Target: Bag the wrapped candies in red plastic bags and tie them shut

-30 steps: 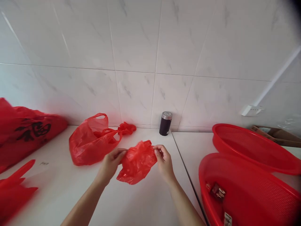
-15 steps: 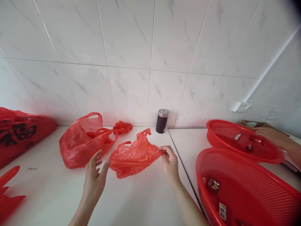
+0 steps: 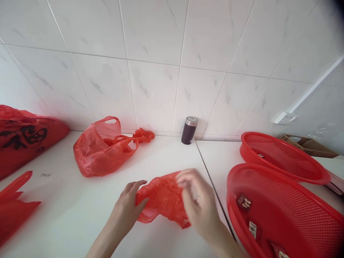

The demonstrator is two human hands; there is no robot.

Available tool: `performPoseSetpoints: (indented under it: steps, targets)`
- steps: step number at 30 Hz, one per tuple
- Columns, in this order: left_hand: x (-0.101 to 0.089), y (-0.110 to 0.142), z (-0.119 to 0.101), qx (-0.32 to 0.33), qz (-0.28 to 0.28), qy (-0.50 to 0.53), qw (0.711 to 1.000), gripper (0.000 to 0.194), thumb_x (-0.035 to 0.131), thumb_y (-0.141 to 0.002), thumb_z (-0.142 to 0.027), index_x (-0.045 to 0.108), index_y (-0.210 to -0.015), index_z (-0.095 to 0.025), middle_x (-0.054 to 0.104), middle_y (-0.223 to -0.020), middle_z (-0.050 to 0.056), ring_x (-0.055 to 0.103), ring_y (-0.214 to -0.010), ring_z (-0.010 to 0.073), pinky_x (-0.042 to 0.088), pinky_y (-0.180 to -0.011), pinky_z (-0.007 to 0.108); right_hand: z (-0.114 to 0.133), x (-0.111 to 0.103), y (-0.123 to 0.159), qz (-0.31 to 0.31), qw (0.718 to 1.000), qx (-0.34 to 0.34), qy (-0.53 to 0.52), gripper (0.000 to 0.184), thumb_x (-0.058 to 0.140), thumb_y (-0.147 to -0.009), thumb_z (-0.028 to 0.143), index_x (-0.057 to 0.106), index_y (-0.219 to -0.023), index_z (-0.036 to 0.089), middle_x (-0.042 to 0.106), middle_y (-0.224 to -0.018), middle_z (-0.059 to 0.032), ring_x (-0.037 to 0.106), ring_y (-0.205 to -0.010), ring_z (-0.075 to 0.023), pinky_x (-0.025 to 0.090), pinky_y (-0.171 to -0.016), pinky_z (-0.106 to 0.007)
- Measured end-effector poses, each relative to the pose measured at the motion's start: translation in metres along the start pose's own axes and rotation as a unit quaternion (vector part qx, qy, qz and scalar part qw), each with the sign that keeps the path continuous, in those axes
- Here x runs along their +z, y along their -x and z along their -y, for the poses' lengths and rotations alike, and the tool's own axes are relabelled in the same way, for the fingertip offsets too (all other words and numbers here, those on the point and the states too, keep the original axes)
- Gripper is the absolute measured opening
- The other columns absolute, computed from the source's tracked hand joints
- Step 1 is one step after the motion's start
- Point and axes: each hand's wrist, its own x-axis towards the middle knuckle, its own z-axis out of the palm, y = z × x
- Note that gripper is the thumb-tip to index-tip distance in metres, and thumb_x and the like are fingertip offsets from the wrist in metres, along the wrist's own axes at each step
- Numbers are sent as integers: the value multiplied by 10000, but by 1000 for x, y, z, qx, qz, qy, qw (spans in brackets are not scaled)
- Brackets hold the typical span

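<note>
A small crumpled red plastic bag [image 3: 163, 197] is between my hands, over the white table. My left hand [image 3: 127, 204] is at its left edge, the thumb in front of the film and the fingers curved around the upper side. At the bag's right side is my right hand [image 3: 201, 206], fingers bent and smeared by motion. Whether they still pinch the film is unclear. Behind them stands a larger red plastic bag [image 3: 103, 157] with loop handles, its mouth partly open.
A dark tumbler [image 3: 189, 130] with a silver lid stands by the tiled wall. On the right are a red mesh basket [image 3: 303, 200] holding several small packets, another red basket [image 3: 244, 150], and a cardboard box [image 3: 319, 146]. Red bags [image 3: 51, 134] lie at the left.
The small bag has come lower and nearer to me, and is more bunched. My right hand has turned inward over its edge. The other person's hand has left the far basket.
</note>
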Motion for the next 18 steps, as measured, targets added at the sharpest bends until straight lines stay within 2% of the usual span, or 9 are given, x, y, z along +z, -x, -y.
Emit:
performPoseSetpoints:
  steps: [2,4,5,7,9,11,14,16,18]
  targets:
    - [-2,4,-5,15,6,10,1000,359,456,-847,-305,532,-1197,-308,511,-1272,58,567,-1097,251,492,-871,401,16,16,6,158,987,-24,33,201,467,-848,97,578,-951,229,619,-986,-34,599,-917,-166,492,-832,-310]
    - [0,6,-3,37,-7,8,999,297,458,-836,-255,571,-1108,-296,514,-1274,58,582,-1083,248,507,-850,391,10,37,15,237,960,-41,144,122,555,-805,130,623,-871,207,562,-1242,-80,509,-1178,-291,412,-989,-459]
    - [2,7,1,53,-20,-5,998,257,456,-834,-236,590,-1047,-289,503,-1299,59,573,-1105,256,513,-838,388,1,46,20,251,947,-36,199,133,574,-783,124,641,-874,195,485,-1364,-98,425,-1270,-358,355,-1029,-528]
    - [11,7,16,87,-47,-54,994,220,440,-832,-179,618,-922,-269,459,-1378,56,535,-1166,282,518,-810,378,-23,59,26,258,926,2,277,314,556,-758,63,659,-1023,197,373,-1477,-116,382,-1305,-395,339,-1030,-557]
    - [17,4,34,94,-57,-101,989,325,390,-797,-66,643,-875,-255,485,-1377,53,544,-1152,281,512,-791,358,-46,63,26,248,914,43,317,571,512,-723,-22,595,-1230,226,392,-1471,-121,481,-1222,-338,403,-988,-483]
    - [17,-1,51,79,-62,-122,987,485,329,-734,27,657,-962,-248,563,-1298,56,596,-1067,238,502,-788,321,-62,60,21,235,907,65,344,725,480,-697,-76,519,-1343,252,432,-1447,-117,537,-1146,-289,435,-953,-425]
    - [2,-7,61,49,-94,-107,989,582,316,-727,26,603,-1166,-227,612,-1243,42,631,-1006,187,489,-771,252,-76,48,8,204,898,95,379,803,470,-688,-96,454,-1409,258,423,-1456,-123,530,-1156,-296,450,-926,-417]
    - [-11,-8,56,33,-118,-83,989,557,337,-758,-25,588,-1209,-233,605,-1260,24,639,-960,171,480,-725,224,-76,39,1,171,895,129,392,811,488,-688,-79,417,-1437,225,410,-1457,-149,518,-1165,-318,464,-896,-433]
    - [-20,-3,44,25,-122,-45,991,548,344,-773,-65,588,-1225,-257,609,-1237,8,639,-843,154,473,-677,221,-66,34,-2,111,910,131,378,758,495,-705,-51,440,-1417,202,404,-1451,-157,482,-1212,-324,447,-926,-454]
